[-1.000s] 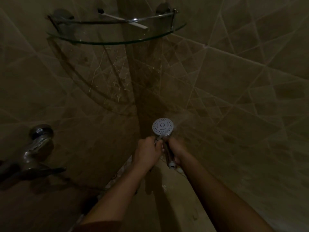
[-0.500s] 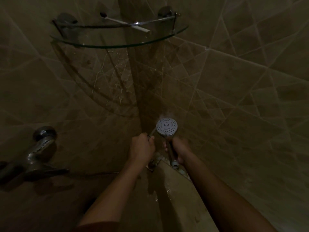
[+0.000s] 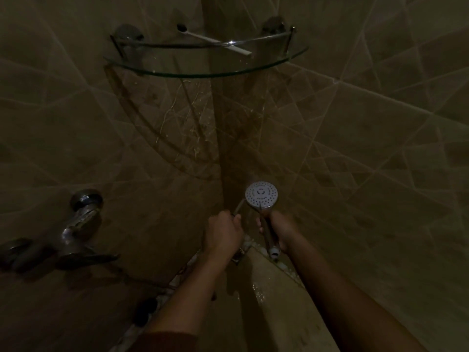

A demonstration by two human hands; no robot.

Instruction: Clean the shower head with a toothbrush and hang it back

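Head view showed the shower head (image 3: 261,198) held up in front of the corner where two tiled walls (image 3: 368,128) met. Its round white face, ringed with small holes, was turned toward the camera. Its chrome handle (image 3: 266,231) ran down from the face into the right hand (image 3: 281,231), whose fingers were wrapped round the stem, with the white end fitting sticking out below the palm. The left hand (image 3: 222,233) sat just beside it, the two hands near each other but apart, and was closed in a fist round the toothbrush (image 3: 238,208). Only a short pale length of the brush rose out of the fist, slanting up to the lower left rim of the face. The light was too dim to tell whether the bristles touched it. A dark sleeve (image 3: 165,341) covered the left forearm at the bottom of the picture.

Above the hands, a curved glass corner shelf (image 3: 203,73) spanned the wall corner, with a chrome rail (image 3: 177,44) along its front edge. A thin white stick (image 3: 215,41) lay on it, dark tip toward the back corner and pale end reaching past the rail near the front right edge. On the left wall, well apart from the hands, a chrome tap (image 3: 81,219) jutted out. A strip of pale pebbles (image 3: 177,278) ran along the foot of that wall.
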